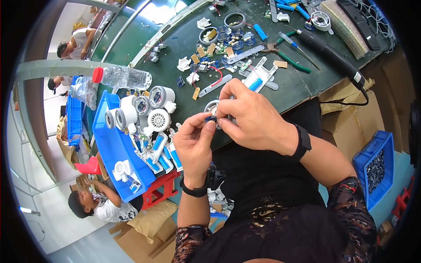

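Dark-blue circuit board (211, 118), one, small: held between thumb and fingertips of the left hand (195, 139), which I log as a closed grip. Position: at the very tips, on the side facing the right hand (254, 115). Long axis: uncertain; the visible sliver runs roughly left to right, fingertips covering the rest.

Right hand, one: thumb and forefinger bent close together, just right of the board. From my remote seat I cannot tell whether this second grip pinches anything. Nearer hand: the left, being in contact. Governing relation, in my judgement: the board lies directly leftward of the right fingertips, a short sideways line.

White housing with grey rim (211, 104), one: just beyond the board, partly masked by the hands; I cannot tell what supports it.

Green tabletop (186, 40), bearing, near to far: white holder with blue cell (258, 80), just beyond the right hand; flat metal strip (215, 86), beyond the left fingertips; green-handled pliers (294, 62), farther out to the right; loose blue boards (232, 37), a heap, well apart from both hands.
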The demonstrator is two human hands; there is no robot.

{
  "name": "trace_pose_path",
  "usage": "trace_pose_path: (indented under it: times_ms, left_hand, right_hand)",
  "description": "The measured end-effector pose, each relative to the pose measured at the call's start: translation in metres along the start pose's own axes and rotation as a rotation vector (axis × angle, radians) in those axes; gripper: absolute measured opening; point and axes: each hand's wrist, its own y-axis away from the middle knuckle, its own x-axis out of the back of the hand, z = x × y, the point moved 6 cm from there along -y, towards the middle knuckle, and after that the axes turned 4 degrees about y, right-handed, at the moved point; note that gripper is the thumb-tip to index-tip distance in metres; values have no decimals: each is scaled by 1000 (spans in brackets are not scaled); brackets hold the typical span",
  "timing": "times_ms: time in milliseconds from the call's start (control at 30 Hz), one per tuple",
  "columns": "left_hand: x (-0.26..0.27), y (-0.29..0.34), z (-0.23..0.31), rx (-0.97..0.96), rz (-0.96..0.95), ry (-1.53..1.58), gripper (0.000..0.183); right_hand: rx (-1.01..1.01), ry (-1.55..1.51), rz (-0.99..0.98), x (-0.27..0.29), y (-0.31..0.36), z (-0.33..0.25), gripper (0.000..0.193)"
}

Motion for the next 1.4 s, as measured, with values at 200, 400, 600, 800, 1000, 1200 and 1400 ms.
trace_pose_path:
  times_ms: [200,400,600,800,1000,1200,1400]
  left_hand:
    - [-1,-1,-2,-14,-20,43,20]
    - [0,6,-14,-26,39,245,19]
    - [0,0,-15,56,52,273,20]
    - [6,1,-12,81,66,281,22]
    - [5,1,-14,35,68,232,20]
    - [11,2,-18,-1,60,181,20]
    - [3,1,-3,-43,51,1,20]
  right_hand:
    - [-4,-27,-17,1,-1,1,7]
    - [-7,-31,-36,3,-1,0,6]
    - [-17,27,-65,8,-1,0,11]
    - [-23,38,-84,10,-1,-4,24]
    - [-1,45,5,10,0,-4,16]
    - [-1,2,-3,8,-2,-2,11]
    - [28,13,-21,6,-2,0,11]
